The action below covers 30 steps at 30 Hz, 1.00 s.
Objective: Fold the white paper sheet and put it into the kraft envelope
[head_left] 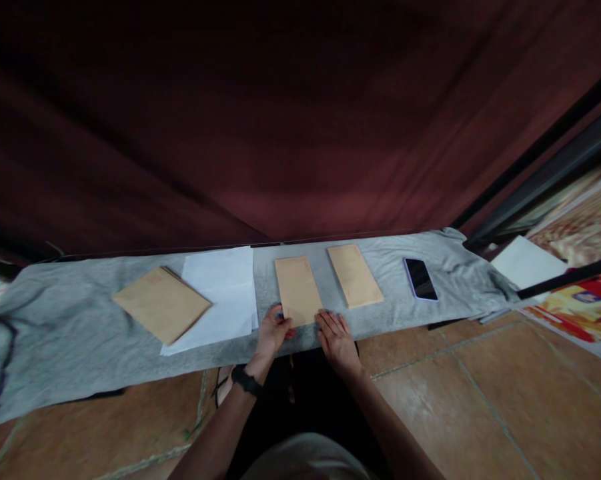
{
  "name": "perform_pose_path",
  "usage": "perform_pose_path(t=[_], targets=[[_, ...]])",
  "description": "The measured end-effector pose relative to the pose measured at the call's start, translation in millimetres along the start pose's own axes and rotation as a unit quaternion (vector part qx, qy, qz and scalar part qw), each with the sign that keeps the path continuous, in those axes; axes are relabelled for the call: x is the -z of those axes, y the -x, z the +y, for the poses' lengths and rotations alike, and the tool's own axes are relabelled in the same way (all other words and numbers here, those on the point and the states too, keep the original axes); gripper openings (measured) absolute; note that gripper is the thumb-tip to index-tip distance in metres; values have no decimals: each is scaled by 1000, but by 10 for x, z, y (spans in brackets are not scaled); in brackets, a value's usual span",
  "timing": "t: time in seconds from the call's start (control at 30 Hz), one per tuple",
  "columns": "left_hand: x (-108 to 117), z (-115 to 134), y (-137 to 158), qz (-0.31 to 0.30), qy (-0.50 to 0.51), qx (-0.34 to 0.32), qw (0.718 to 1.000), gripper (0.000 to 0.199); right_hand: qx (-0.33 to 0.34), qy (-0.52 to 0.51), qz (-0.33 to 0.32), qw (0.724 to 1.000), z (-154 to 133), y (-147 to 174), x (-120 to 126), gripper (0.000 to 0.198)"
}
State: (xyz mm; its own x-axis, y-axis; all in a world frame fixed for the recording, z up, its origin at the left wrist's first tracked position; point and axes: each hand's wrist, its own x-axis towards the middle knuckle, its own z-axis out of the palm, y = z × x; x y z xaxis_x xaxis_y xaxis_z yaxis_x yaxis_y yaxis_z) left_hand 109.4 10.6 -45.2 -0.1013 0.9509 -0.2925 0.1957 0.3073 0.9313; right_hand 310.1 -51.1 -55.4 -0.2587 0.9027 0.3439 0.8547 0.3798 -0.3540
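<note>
Working envelope and hands, as I see them remotely through the head camera. A tan, rectangular kraft-paper envelope lies flat on a long surface draped in wrinkled grey cloth, directly before the person, its short near edge between the two hands. The left hand, with a black band at its wrist, has its fingers bent at the near left corner; I cannot tell whether thumb and fingers pinch the paper or merely rest there. The right hand is laid out flat, fingers extended and close together, their tips at the near right corner, gripping nothing that I can make out.

To the right lies a second tan kraft envelope, apart from the first; beyond it, a dark-screened phone in a lilac case. To the left, a stack of tan envelopes partly overlaps white paper sheets.

For good handling, I judge that light, even pressure at both corners suits the thin paper: fingers low, edge square, and the soft cloth kept from bunching underneath.
</note>
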Motion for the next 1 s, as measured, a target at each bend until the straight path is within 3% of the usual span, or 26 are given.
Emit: perform_pose_path(t=[0.13,0.3,0.37,0.43,0.53,0.6,0.7,0.8,1.0], targets=[[-22,31,-16,-17,-12,60,998,43,4,3,1,1000,27,-31,-10,48],[30,103,70,10,-86,63,994,41,13,29,2,999,18,-19,-53,49],[62,157,116,57,-185,15,981,35,16,35,2,999,15,-10,-56,49],[65,229,109,91,-289,-82,950,27,18,35,2,999,12,-7,-50,50],[-15,346,-74,57,-365,-260,892,29,16,31,4,999,4,-15,-33,51],[-114,409,-302,30,-400,-339,851,40,12,28,7,1000,-7,-22,-25,51],[-268,459,-692,-1,-455,-372,809,49,5,24,15,1000,-24,-31,-24,50],[-374,465,-1003,-23,-500,-356,789,54,-3,26,19,999,-38,-36,-33,51],[-428,434,-1249,-64,-539,-369,755,56,-11,22,18,1000,-52,-43,-46,50]])
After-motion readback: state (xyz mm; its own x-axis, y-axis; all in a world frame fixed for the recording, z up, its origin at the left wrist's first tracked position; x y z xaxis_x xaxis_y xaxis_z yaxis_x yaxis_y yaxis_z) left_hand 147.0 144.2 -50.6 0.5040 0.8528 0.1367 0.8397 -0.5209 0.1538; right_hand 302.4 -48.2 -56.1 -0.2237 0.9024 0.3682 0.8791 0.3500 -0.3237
